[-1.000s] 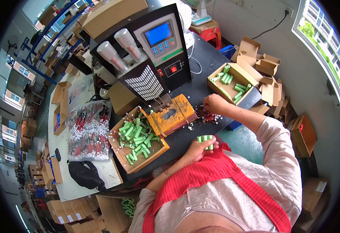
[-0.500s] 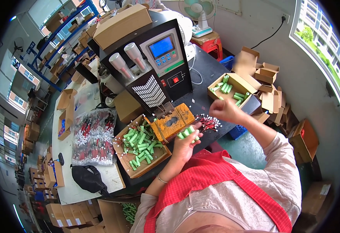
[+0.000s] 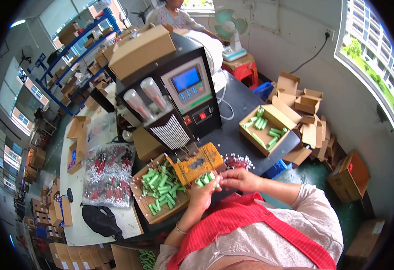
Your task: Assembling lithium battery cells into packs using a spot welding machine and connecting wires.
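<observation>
My left hand (image 3: 200,198) is closed around several green cylindrical battery cells (image 3: 205,179), held just in front of the worn yellow block (image 3: 201,161) at the foot of the machine. Against its fingertips, my right hand (image 3: 243,180) is pinched; whatever sits between its fingers is too small to make out. A cardboard box (image 3: 164,218) heaped with green cells and thin wires is left of my left hand. Beyond my right hand lies a pile of red and black leads with white connectors (image 3: 238,162).
A black machine (image 3: 210,101) with a blue screen stands behind the block. At the right table edge is an open box (image 3: 250,143) holding green cells. Bagged leads (image 3: 107,177) and a black pouch (image 3: 100,220) lie left. Across the table is another person (image 3: 172,18).
My right hand has come from beside the right-hand box to my left hand's fingertips. My left hand keeps its green cells. The view has shifted, showing more of the person opposite.
</observation>
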The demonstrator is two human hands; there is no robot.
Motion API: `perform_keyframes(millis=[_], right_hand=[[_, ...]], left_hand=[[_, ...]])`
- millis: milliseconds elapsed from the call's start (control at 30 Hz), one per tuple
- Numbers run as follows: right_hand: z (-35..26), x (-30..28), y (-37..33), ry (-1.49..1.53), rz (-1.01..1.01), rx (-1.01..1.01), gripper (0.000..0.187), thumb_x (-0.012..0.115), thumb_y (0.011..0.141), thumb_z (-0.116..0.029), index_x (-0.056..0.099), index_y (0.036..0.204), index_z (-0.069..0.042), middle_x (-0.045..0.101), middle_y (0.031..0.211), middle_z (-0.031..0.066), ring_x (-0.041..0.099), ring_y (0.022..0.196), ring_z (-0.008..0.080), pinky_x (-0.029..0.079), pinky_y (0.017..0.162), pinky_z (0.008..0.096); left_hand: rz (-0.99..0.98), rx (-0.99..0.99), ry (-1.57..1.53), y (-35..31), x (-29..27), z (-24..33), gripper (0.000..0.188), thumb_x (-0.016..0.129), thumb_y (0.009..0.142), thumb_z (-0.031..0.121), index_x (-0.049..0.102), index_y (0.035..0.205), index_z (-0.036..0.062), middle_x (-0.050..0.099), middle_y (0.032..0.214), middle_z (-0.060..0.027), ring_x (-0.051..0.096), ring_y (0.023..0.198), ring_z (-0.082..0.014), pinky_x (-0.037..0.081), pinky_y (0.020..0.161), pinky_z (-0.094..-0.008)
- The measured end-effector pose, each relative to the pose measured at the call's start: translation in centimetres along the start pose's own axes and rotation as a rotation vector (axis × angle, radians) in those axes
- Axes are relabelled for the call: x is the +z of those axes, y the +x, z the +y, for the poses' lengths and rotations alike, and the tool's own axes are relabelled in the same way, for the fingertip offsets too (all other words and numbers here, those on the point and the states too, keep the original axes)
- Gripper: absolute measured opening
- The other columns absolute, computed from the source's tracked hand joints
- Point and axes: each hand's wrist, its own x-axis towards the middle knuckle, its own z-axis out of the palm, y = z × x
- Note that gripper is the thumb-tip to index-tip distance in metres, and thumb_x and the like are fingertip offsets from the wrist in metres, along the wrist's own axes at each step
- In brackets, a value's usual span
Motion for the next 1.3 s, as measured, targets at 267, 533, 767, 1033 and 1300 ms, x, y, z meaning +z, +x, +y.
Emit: perform_keyframes(millis=[267, 533, 767, 1033, 1300], right_hand=[[-1.0, -0.2, 1.7, -0.183, 0.01, 0.002, 0.018, 0.056, 0.088, -0.018, 0.064, 0.094, -0.003, 0.064, 0.073, 0.0034, 0.059, 0.069, 0.0085, 0.048, 0.064, 0.0242], [-0.8, -0.3, 3.5, -0.147, 0.023, -0.126, 0.016, 0.055, 0.088, -0.015, 0.064, 0.091, -0.001, 0.063, 0.074, 0.0042, 0.059, 0.065, 0.0088, 0.048, 0.06, 0.0237], [-1.8, -0.2, 3.8, -0.186, 0.065, -0.075, 0.019, 0.059, 0.086, -0.016, 0.063, 0.092, 0.001, 0.063, 0.072, 0.0047, 0.06, 0.065, 0.0091, 0.049, 0.06, 0.0232], [-3.4, -0.6, 6.9, -0.302, 0.066, -0.238, 0.016, 0.06, 0.085, -0.015, 0.065, 0.088, 0.0, 0.063, 0.072, 0.0039, 0.059, 0.066, 0.0085, 0.047, 0.058, 0.0236], [-2.4, -0.2, 8.0, -0.47, 0.062, -0.42, 0.01, 0.062, 0.081, -0.008, 0.063, 0.085, 0.001, 0.062, 0.073, 0.0112, 0.062, 0.07, 0.0208, 0.048, 0.062, 0.0304]], left_hand=[[0.073, 0.041, 0.076, 0.0, -1.8, 0.2, 0.019, 0.061, 0.078, -0.001, 0.055, 0.096, -0.0017, 0.06, 0.082, -0.0079, 0.06, 0.072, -0.0156, 0.05, 0.055, -0.0249], [0.057, 0.095, 0.06, 0.3, -2.2, 1.8, 0.017, 0.062, 0.077, 0.0, 0.056, 0.093, -0.0016, 0.061, 0.083, -0.0089, 0.06, 0.074, -0.0161, 0.051, 0.057, -0.0255], [0.194, 0.257, 0.062, -0.4, -3.0, 2.7, 0.024, 0.061, 0.078, -0.004, 0.052, 0.1, -0.0006, 0.057, 0.093, -0.0092, 0.062, 0.08, -0.0195, 0.054, 0.06, -0.0272], [0.31, 0.357, 0.376, 2.0, -3.8, 4.1, 0.021, 0.068, 0.076, 0.004, 0.056, 0.092, -0.0013, 0.059, 0.078, -0.0026, 0.057, 0.069, -0.0082, 0.049, 0.059, -0.0211], [0.306, 0.535, 0.654, 2.8, -4.8, 2.7, 0.026, 0.073, 0.07, 0.005, 0.06, 0.091, -0.0014, 0.059, 0.082, -0.0051, 0.056, 0.072, -0.0114, 0.045, 0.065, -0.0235]])
